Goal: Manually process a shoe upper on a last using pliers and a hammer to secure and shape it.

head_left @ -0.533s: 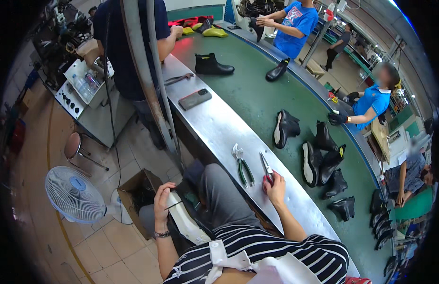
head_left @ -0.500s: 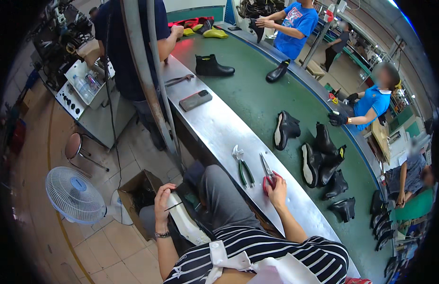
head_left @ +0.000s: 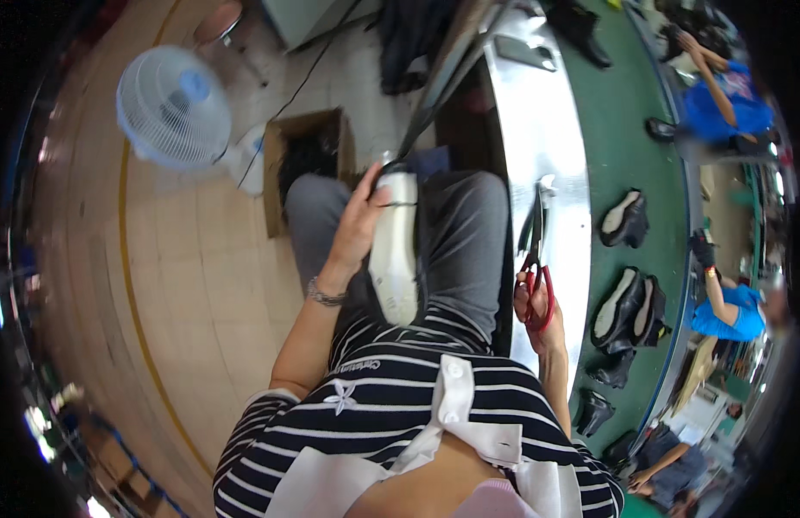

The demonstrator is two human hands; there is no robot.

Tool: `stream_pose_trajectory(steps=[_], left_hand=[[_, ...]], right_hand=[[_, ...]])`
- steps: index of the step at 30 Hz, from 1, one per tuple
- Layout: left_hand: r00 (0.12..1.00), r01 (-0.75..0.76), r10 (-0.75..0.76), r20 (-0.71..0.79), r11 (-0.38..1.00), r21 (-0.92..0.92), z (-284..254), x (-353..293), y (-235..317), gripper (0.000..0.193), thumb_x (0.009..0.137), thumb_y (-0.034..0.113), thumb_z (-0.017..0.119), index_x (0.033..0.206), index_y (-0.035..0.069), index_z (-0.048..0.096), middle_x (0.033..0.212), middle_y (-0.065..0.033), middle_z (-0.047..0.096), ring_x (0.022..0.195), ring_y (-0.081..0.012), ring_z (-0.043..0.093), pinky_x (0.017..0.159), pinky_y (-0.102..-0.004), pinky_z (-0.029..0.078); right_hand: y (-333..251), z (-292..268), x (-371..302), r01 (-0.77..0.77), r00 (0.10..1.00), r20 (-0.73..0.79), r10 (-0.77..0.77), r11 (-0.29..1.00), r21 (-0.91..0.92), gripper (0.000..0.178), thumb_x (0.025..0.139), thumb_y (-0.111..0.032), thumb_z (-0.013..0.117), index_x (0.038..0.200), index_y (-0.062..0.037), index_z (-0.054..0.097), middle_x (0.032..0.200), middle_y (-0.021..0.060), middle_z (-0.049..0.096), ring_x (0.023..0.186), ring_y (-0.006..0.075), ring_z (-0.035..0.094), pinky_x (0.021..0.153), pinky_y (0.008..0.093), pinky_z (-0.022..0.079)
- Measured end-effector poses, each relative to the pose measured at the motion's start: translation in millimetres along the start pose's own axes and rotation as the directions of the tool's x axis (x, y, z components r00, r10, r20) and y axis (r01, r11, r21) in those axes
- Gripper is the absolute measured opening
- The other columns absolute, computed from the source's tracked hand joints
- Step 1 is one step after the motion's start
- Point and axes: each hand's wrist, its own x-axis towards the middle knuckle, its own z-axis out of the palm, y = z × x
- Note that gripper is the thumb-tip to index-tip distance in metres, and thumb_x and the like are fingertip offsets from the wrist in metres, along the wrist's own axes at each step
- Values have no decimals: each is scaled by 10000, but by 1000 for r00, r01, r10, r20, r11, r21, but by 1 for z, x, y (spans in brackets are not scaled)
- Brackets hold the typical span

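The left hand [head_left: 357,226] grips one end of a black shoe [head_left: 395,242], its long pale sole [head_left: 391,268] uppermost, bearing marks too small to read; the right hand [head_left: 538,312] grasps red-handled metal scissors [head_left: 535,264], shiny worktop [head_left: 555,129] beneath.

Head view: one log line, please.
left hand: holding shoe, sole up; right hand: holding red-handled scissors; black shoes: on green tabletop

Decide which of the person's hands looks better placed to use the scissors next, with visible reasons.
Likely the right hand: it holds the red-handled scissors, while the left hand grips the white-soled shoe.
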Motion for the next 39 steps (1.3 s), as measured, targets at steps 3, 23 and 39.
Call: stream_pose_trajectory(steps=[3,23,39], left_hand=[[992,-51,95,-85,908,415,-16,-24,-31,621,972,259,545,1454,-33,284,1426,-153,431,1276,-206,442,1058,-296,325],[932,-193,314,-180,853,485,-13,-47,-40,611,921,84,554,1457,-22,281,1426,-226,388,1268,-322,451,1063,-373,343],[669,-439,677,307,26,898,4,-19,-1,114,890,56,592,872,-52,624,947,-139,647,1048,-347,583,907,-419,457]], right_hand=[[-15,57,-10,-258,925,278,258,965,-36,857,722,-687,686,1193,9,514,808,-37,463,657,54,464,534,174,359],[6,104,-1,-61,981,134,138,883,-465,478,939,-510,535,764,-68,588,613,-20,464,585,98,420,517,313,319],[72,-90,14,-320,589,-694,-414,669,-670,461,738,-486,733,891,-53,684,828,154,696,779,354,667,691,450,514]])
